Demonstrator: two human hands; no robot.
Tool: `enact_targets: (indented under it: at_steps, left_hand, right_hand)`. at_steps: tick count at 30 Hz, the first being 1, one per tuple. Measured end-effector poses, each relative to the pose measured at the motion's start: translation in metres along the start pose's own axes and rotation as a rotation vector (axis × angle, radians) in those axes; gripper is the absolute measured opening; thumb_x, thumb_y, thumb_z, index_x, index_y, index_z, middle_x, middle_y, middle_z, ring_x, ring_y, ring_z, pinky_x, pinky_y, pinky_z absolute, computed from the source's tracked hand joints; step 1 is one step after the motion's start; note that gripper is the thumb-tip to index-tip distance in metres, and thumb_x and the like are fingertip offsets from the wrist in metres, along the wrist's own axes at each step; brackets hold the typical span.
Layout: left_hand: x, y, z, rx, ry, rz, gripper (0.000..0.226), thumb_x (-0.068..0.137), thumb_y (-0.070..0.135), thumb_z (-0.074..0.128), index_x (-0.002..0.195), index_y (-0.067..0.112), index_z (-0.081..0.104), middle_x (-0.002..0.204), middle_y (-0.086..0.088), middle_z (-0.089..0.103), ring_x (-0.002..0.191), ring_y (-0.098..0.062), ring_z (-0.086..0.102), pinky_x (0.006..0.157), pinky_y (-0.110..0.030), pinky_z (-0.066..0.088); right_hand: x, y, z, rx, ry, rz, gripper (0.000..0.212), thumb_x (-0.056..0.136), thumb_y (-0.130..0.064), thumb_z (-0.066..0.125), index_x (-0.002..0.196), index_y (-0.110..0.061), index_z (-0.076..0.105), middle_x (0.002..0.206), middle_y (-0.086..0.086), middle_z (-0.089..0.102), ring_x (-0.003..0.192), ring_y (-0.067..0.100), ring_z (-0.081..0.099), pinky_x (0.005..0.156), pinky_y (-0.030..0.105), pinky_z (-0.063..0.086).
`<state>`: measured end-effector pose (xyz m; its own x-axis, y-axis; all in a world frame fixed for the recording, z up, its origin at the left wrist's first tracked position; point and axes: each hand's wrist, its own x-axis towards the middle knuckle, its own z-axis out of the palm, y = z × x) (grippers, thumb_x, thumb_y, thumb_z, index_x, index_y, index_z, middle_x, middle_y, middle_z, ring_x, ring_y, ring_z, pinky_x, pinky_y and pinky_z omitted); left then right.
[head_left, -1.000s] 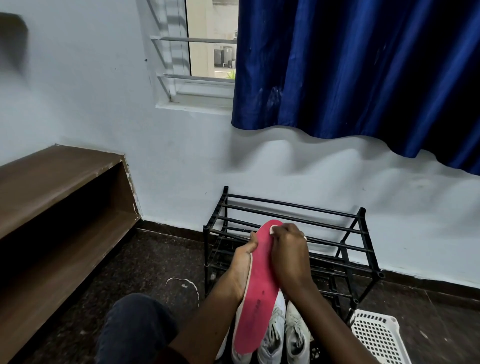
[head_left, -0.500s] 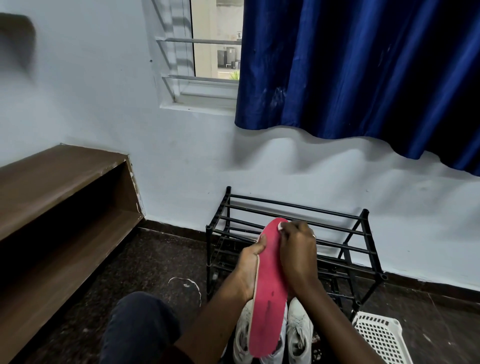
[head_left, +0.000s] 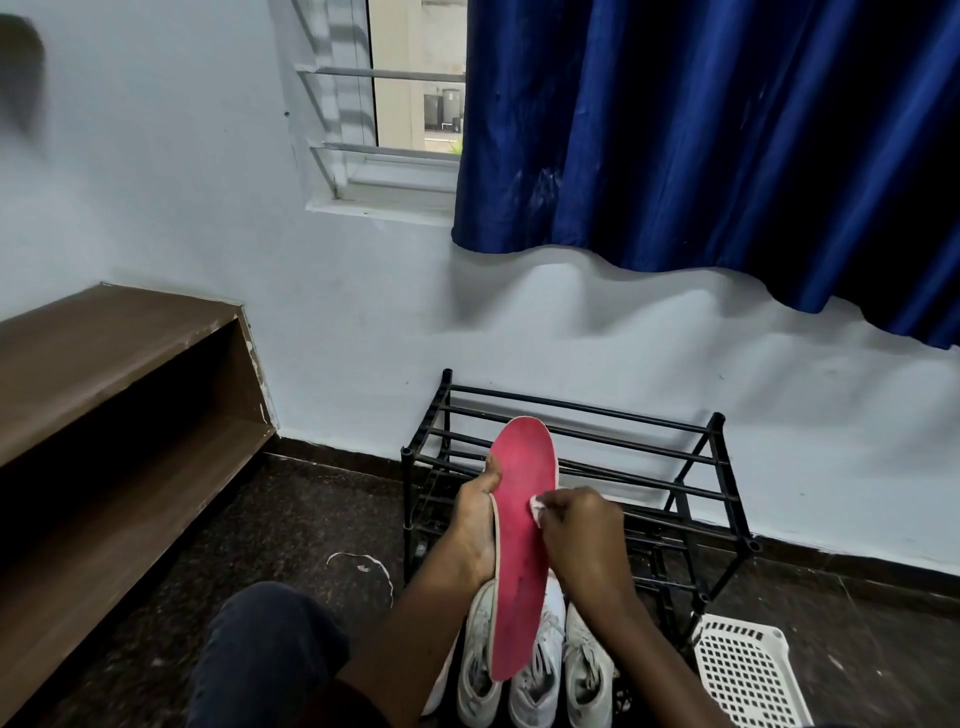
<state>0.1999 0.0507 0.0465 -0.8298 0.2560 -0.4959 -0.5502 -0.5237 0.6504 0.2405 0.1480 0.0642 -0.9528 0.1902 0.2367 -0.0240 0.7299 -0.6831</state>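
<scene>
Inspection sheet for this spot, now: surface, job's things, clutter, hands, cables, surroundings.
Surface: dark speckled floor.
Job's things: red sole, held upright; small white wipe against its right edge.
Clutter: white shoes below the sole; white basket at right; white mark on the floor.
Hands: left hand grips the sole from behind; right hand pinches the wipe.
Cables: nothing seen.
Surroundings: black rack, brown shelf, blue curtain, window.

We are holding a red insole (head_left: 521, 525) upright in our left hand (head_left: 475, 525) while our right hand (head_left: 582, 540) is pressing a small white wipe (head_left: 536, 506) against it.
</scene>
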Motion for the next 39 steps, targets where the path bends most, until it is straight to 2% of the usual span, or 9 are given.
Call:
enact_targets:
  at_steps: [7,10,17,22,25,27,30,33,39]
  left_hand:
    - [0.0,-0.003,0.002,-0.036,-0.131,-0.005,0.053,0.097,0.044,0.03,0.099,0.004,0.065,0.076,-0.013,0.072,0.065,-0.025,0.07,0.073,-0.034,0.05]
    - [0.006,0.007,-0.003,-0.064,-0.133,0.02,0.063,0.095,0.053,0.029,0.095,0.001,0.064,0.075,-0.016,0.071,0.066,-0.029,0.068,0.07,-0.035,0.049]
    - [0.021,0.016,-0.016,-0.312,-0.258,0.021,0.068,0.094,0.055,0.03,0.114,-0.004,0.059,0.109,-0.026,0.065,0.083,-0.034,0.069,0.076,-0.042,0.056]
    - [0.026,0.017,-0.022,-0.233,-0.31,-0.021,0.08,0.078,0.063,0.042,0.124,-0.002,0.053,0.111,-0.023,0.065,0.089,-0.034,0.069,0.083,-0.048,0.053]
    - [0.025,0.013,-0.025,-0.134,-0.388,-0.057,0.111,0.049,0.075,0.068,0.129,0.0,0.052,0.117,-0.02,0.062,0.096,-0.034,0.067,0.079,-0.043,0.055]
    - [0.02,0.008,-0.029,-0.113,-0.472,-0.077,0.109,0.043,0.069,0.079,0.128,0.005,0.057,0.124,-0.015,0.059,0.107,-0.034,0.062,0.079,-0.043,0.053]
    - [0.013,-0.006,-0.043,-0.196,-0.554,-0.161,0.095,0.057,0.052,0.083,0.133,0.004,0.051,0.126,-0.016,0.058,0.098,-0.035,0.065,0.069,-0.04,0.054]
    - [0.013,-0.016,-0.053,-0.219,-0.537,-0.233,0.08,0.076,0.051,0.064,0.137,0.003,0.046,0.121,-0.02,0.06,0.087,-0.033,0.065,0.067,-0.035,0.052]
    - [0.019,-0.016,-0.051,-0.287,-0.357,-0.124,0.062,0.088,0.053,0.041,0.104,-0.001,0.067,0.082,-0.017,0.068,0.068,-0.027,0.068,0.068,-0.036,0.056]
  right_hand:
    - [0.034,-0.008,-0.004,-0.006,0.213,-0.063,0.018,0.085,0.002,0.059,0.096,-0.001,0.072,0.096,0.019,0.065,0.087,0.028,0.063,0.074,0.011,0.032]
    - [0.015,-0.006,0.003,0.071,0.137,-0.051,0.014,0.083,-0.002,0.063,0.091,-0.006,0.074,0.093,0.011,0.068,0.084,0.02,0.064,0.074,0.005,0.032]
    - [-0.026,0.014,0.003,0.378,-0.141,0.172,0.019,0.074,-0.004,0.072,0.076,-0.022,0.076,0.084,-0.003,0.07,0.077,0.012,0.066,0.073,0.02,0.05]
    - [-0.018,0.014,-0.007,0.937,-0.436,0.449,0.017,0.075,0.014,0.059,0.072,0.003,0.072,0.077,0.025,0.066,0.07,0.029,0.059,0.07,0.033,0.049]
    - [-0.016,0.013,-0.003,1.14,-0.41,0.576,0.013,0.077,0.019,0.052,0.08,0.016,0.064,0.077,0.026,0.064,0.065,0.029,0.063,0.067,0.032,0.054]
    - [-0.017,0.014,0.004,1.213,-0.37,0.633,0.014,0.078,0.019,0.051,0.088,0.021,0.06,0.083,0.029,0.064,0.071,0.032,0.063,0.068,0.033,0.055]
    - [-0.024,0.013,0.01,1.06,-0.372,0.645,0.009,0.078,0.015,0.056,0.081,0.015,0.064,0.079,0.025,0.064,0.071,0.03,0.059,0.067,0.031,0.051]
    - [-0.027,0.007,0.004,0.843,-0.37,0.578,0.01,0.076,0.015,0.059,0.071,0.01,0.066,0.067,0.016,0.064,0.059,0.021,0.058,0.054,0.023,0.049]
    - [0.011,-0.012,-0.012,0.307,-0.066,0.142,0.015,0.079,-0.003,0.066,0.075,-0.013,0.075,0.062,-0.005,0.065,0.053,0.008,0.058,0.052,0.017,0.045]
